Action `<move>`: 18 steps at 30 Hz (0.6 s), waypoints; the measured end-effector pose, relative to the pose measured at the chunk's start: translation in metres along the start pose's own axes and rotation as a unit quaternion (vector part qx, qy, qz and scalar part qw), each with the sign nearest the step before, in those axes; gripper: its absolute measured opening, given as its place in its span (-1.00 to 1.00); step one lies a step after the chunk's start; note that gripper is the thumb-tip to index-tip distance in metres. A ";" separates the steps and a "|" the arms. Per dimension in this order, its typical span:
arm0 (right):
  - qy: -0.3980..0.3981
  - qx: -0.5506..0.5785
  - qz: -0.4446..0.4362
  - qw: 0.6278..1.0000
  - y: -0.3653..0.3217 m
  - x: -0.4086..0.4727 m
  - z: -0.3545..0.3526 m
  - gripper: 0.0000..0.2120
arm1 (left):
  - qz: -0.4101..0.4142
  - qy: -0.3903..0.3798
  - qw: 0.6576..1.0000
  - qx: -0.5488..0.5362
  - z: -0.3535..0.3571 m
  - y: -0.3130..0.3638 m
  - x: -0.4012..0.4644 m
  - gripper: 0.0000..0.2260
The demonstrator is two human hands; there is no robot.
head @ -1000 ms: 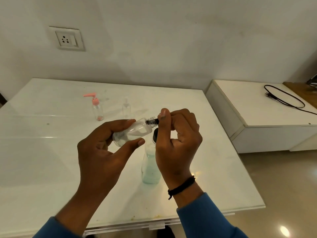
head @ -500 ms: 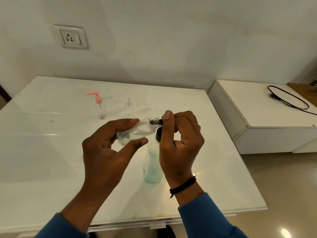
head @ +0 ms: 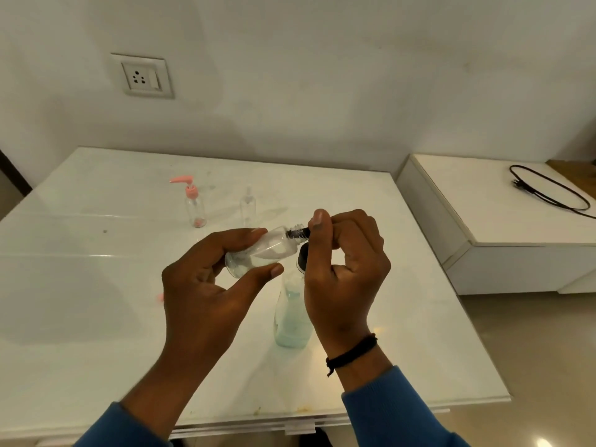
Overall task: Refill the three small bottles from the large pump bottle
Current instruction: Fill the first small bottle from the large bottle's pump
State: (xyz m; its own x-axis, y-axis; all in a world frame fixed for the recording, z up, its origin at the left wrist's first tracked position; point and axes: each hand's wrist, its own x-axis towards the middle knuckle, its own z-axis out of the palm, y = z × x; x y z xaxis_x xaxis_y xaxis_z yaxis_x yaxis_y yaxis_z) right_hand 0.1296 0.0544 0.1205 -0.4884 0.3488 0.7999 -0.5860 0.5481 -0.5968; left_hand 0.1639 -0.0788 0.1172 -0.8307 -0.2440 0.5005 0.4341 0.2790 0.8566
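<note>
My left hand [head: 206, 295] grips a small clear bottle [head: 263, 253], tilted on its side above the white table [head: 96, 285], neck pointing right. My right hand [head: 345, 269] pinches a black part [head: 298, 233] at that bottle's threaded mouth. Whether this is a cap or a nozzle is unclear. Directly below stands the large bottle [head: 292, 321] of pale green liquid, its black top partly hidden behind my right thumb. Further back stand a small bottle with a pink pump [head: 195, 206] and a small clear spray bottle [head: 247, 206].
A low white cabinet [head: 483, 227] sits right of the table with a black cable [head: 548, 191] on it. A wall socket [head: 142, 77] is behind. The table's front edge [head: 290, 424] lies near my sleeves.
Both hands keep the same hold on the small bottle and the black part. Only the view has shifted slightly.
</note>
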 end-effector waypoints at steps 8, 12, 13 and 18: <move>0.012 -0.001 0.008 1.000 0.004 -0.007 0.001 -0.67 | -0.002 0.000 1.000 0.002 0.000 -0.002 -0.002 -0.62; 0.019 -0.007 -0.008 1.000 0.000 -0.002 0.000 -0.67 | 0.010 -0.006 1.000 0.001 0.000 0.001 0.000 -0.62; 0.021 -0.010 -0.010 1.000 0.001 -0.002 -0.001 -0.67 | 0.012 -0.008 1.000 0.003 0.001 0.001 0.000 -0.62; 0.021 -0.009 -0.003 1.000 0.005 -0.006 0.002 -0.68 | 0.004 -0.001 1.000 -0.005 0.000 0.000 0.000 -0.62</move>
State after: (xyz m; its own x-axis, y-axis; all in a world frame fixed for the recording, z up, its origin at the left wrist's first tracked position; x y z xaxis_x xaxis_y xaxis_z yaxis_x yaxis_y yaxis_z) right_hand 0.1282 0.0535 0.1131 -0.4572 0.3758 0.8061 -0.5778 0.5635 -0.5904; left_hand 0.1641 -0.0786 0.1169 -0.8285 -0.2396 0.5062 0.4435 0.2711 0.8543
